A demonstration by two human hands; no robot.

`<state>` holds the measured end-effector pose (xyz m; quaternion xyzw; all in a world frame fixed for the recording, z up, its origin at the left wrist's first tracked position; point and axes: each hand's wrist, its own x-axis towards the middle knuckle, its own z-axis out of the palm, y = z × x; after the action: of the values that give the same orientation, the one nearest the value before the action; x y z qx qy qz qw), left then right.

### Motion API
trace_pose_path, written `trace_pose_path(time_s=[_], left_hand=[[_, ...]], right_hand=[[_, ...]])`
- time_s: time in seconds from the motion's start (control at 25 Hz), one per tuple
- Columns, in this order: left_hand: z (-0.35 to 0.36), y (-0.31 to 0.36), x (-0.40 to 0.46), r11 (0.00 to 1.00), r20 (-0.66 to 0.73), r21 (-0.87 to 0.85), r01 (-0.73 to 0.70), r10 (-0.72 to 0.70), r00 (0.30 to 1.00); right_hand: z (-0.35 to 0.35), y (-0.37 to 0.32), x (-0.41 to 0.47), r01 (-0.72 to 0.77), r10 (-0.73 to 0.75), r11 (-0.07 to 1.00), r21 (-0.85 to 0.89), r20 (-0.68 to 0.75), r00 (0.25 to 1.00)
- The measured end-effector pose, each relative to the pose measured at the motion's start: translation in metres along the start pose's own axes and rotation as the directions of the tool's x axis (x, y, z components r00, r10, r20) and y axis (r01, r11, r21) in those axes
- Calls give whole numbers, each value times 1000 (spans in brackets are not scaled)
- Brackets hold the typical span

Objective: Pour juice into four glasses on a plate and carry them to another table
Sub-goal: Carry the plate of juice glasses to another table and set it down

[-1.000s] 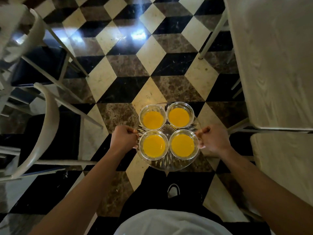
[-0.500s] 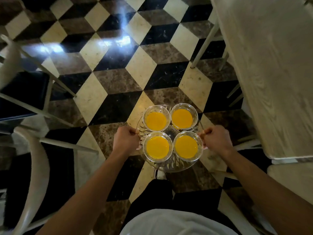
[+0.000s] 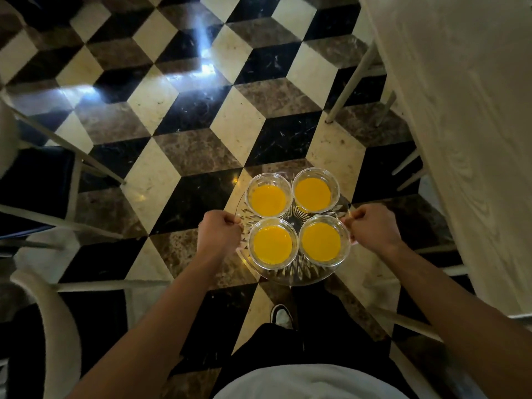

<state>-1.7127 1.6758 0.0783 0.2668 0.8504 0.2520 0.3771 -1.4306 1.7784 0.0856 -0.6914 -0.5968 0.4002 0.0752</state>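
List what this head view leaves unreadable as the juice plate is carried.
- Fingertips of the left hand and right hand: curled under the plate, hidden by knuckles.
- Table on the right: cut off by the frame edge.
- Feet: only one shoe shows; the body covers the rest.

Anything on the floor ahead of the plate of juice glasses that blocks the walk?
Nothing visible blocks it. The plate, held by the left hand and right hand, is over open tiled floor; chairs flank the left, a table the right.
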Motion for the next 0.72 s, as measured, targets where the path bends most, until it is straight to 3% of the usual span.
trace_pose_path(time_s=[0.72], left_hand=[[21,165,158,996,-10,-82,34,-35,999]], right_hand=[[-69,-89,203,-71,69,989,132,26,997]])
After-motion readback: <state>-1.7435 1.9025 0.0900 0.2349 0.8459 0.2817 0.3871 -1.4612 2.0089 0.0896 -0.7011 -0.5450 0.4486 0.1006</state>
